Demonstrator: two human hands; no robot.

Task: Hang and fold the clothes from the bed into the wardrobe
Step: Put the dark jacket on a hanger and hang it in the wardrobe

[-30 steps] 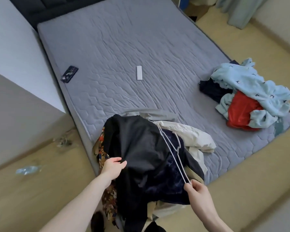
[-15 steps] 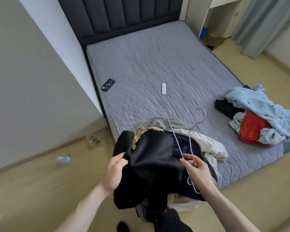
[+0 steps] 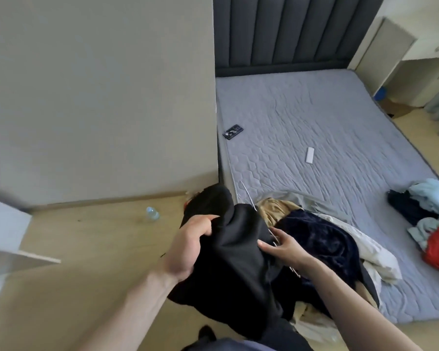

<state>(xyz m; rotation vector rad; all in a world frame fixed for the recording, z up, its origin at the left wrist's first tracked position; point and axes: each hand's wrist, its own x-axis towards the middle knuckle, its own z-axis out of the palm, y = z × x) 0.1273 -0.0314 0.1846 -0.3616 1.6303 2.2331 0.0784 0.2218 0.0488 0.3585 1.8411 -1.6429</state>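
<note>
My left hand [image 3: 188, 247] grips a black garment [image 3: 233, 269] by its upper edge, lifted off the bed's near corner. My right hand [image 3: 284, 247] holds thin wire hangers [image 3: 249, 198] against the garment; the wires run up and left past its top. Under and beside it lies a heap of clothes [image 3: 322, 239]: tan, dark navy velvet and cream pieces. A second pile [image 3: 431, 214] of light blue, red and navy clothes sits at the bed's right edge. The grey mattress [image 3: 314, 117] fills the middle.
A tall grey panel [image 3: 99, 97] stands at left beside the bed. A plastic bottle [image 3: 152, 214] lies on the wooden floor. A dark phone [image 3: 233, 132] and a white remote [image 3: 310, 155] lie on the mattress. A desk [image 3: 416, 59] stands at far right.
The view swung left. My right hand brought the hangers in against the black garment, and my left hand raised the garment off the heap, uncovering the tan and navy pieces.
</note>
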